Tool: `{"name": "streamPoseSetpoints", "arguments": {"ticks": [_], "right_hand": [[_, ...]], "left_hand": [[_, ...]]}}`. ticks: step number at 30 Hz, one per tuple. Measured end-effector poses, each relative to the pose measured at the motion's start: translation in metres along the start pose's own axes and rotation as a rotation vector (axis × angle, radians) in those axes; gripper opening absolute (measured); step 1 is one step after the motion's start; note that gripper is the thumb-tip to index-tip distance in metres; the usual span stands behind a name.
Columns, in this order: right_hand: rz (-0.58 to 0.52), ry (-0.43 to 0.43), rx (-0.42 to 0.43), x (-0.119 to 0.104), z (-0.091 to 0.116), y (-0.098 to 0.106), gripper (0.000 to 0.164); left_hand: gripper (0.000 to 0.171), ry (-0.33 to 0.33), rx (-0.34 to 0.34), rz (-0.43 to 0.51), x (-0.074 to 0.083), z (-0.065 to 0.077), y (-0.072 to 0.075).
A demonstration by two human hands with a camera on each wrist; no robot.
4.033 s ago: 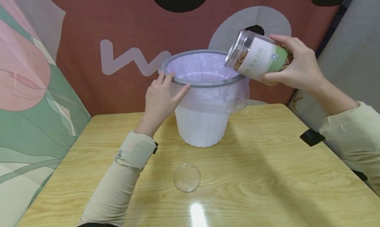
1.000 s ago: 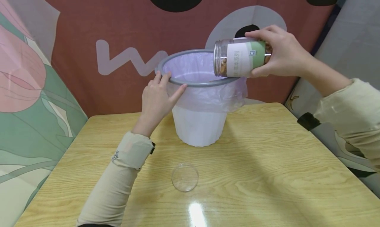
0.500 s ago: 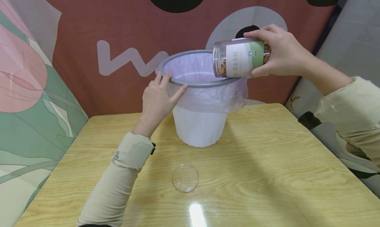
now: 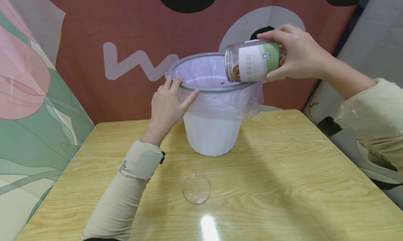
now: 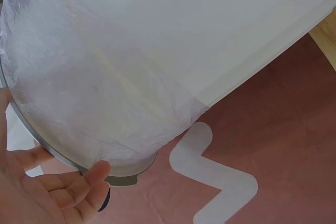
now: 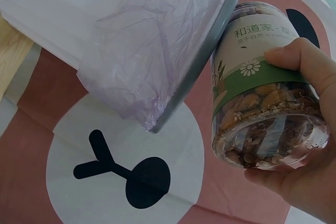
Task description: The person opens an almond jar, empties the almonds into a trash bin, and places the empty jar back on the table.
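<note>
My right hand [image 4: 300, 54] grips a clear plastic jar [image 4: 253, 62] with a white and green label round its base end. The jar lies tipped nearly level, its uncapped mouth over the right side of the bin's opening. Almonds [image 6: 262, 100] and small crumbs show through its wall in the right wrist view. A small brown piece [image 4: 222, 83] is just out of the mouth, over the bin. My left hand [image 4: 165, 104] holds the grey rim [image 4: 217, 90] of the white trash bin [image 4: 212, 136], fingers over it and thumb at the front. A pale purple bag [image 4: 204, 69] lines the bin.
A clear round lid [image 4: 196, 188] lies on the wooden table [image 4: 267, 192] in front of the bin. A red-brown patterned cloth [image 4: 135, 97] hangs right behind the table. Printed cloths also flank it left and right.
Since the oldest frame the jar has moved left and tilted closer to level over the bin. In the last second a brown piece has come out of its mouth. The left hand stays put.
</note>
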State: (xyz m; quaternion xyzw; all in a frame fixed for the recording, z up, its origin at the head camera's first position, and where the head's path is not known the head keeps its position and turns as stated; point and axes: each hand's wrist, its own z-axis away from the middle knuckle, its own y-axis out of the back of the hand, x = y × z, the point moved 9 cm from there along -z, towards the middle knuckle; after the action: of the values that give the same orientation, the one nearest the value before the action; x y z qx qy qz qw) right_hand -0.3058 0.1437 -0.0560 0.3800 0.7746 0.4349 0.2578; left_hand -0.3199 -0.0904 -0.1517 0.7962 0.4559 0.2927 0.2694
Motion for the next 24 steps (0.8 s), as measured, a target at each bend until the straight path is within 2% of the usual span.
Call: {"name": "streamPoseSetpoints", "arguments": {"ticks": [24], "right_hand": [[0.040,-0.017,-0.019,0.0002,-0.0036,0.0050,0.084]], "left_hand": [[0.067,-0.006,0.006,-0.017,0.0007,-0.0011,-0.0006]]}}
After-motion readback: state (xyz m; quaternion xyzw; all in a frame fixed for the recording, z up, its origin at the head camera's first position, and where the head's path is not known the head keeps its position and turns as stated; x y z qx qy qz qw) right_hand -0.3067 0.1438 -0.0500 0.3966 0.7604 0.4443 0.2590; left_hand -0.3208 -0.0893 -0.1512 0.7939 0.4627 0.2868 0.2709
